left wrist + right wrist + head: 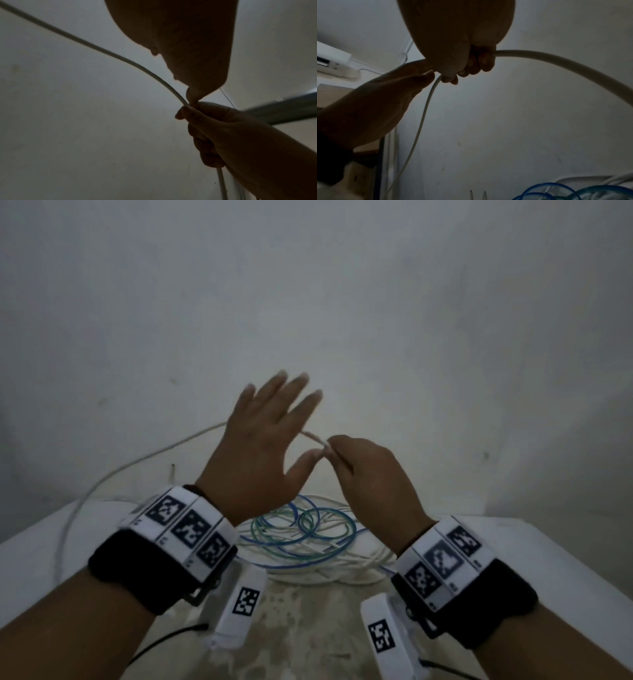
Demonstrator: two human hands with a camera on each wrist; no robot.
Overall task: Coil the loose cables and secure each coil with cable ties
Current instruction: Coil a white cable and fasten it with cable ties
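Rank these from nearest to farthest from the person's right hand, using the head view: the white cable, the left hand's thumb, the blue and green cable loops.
1. White cable: gripped in the right hand.
2. Left hand's thumb: just left, at the fingertips.
3. Blue and green cable loops: below, on the table.

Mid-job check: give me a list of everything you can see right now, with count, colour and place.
white cable: one, white, held up in front of the wall, trailing off to the left
loose cables: a tangled pile, count unclear, blue, green and white, on the table between the wrists
table: one, white top, below the hands
wall: pale grey, behind the table
wrist bands: two, black with white marker tags, one on each wrist
left hand: fingers spread, beside the white cable
right hand: grips the white cable
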